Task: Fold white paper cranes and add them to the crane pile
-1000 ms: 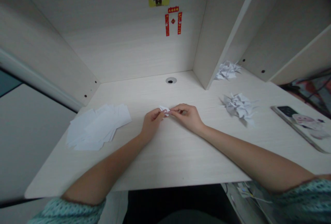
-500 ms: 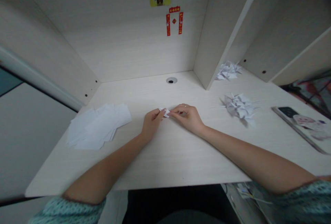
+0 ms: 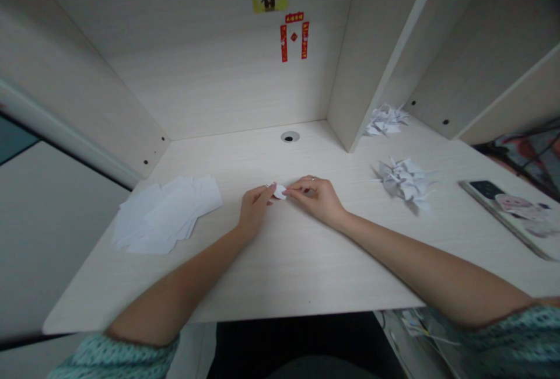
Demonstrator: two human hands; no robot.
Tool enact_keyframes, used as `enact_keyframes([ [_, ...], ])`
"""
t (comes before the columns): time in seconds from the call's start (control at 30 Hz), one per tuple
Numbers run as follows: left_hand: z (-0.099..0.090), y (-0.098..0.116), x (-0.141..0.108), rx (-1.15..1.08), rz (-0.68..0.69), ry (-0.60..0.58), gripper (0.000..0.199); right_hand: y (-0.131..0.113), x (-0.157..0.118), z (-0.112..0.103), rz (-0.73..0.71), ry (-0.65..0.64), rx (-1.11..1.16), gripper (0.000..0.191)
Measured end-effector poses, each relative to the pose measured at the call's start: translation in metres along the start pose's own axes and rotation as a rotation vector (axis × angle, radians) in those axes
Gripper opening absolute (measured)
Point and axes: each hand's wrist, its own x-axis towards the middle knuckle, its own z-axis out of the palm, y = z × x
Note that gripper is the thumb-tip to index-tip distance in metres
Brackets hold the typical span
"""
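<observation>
A small folded piece of white paper (image 3: 280, 192) is held between my two hands above the middle of the desk. My left hand (image 3: 255, 207) pinches its left side, thumb on top. At its right end, the thumb and fingertips of my right hand (image 3: 318, 199) are closed on the paper; a ring shows on one finger. Fingers cover part of the paper, so its exact folded shape cannot be made out. To the left of my left hand lies a spread stack of white paper sheets (image 3: 170, 213).
A pile of pointed folded white papers (image 3: 406, 181) lies to the right, with a second pile (image 3: 385, 120) behind the upright divider (image 3: 361, 87). A phone in a decorated case (image 3: 516, 213) rests at the far right. The desk (image 3: 280, 274) has a round cable hole (image 3: 290, 137) at the back.
My left hand has shifted slightly left along the paper, its thumb now further back, and more of the white paper shows. My right hand stays nearly in place.
</observation>
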Motion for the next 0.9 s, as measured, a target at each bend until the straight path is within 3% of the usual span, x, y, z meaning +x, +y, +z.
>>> enact_keyframes([
  [0.33, 0.0013, -0.0016, 0.0001, -0.047, -0.043, -0.008, 0.043, -0.0021, -0.003, -0.0027, -0.16, 0.068, -0.176, 0.02],
  [0.47, 0.0018, -0.0021, -0.0007, -0.041, -0.017, 0.008, 0.042, -0.0018, -0.0037, -0.0027, -0.209, 0.078, -0.25, 0.03],
  [0.9, 0.0022, -0.0005, -0.0012, 0.007, -0.056, -0.017, 0.043, 0.0012, -0.0036, -0.0042, -0.172, 0.102, -0.214, 0.028],
])
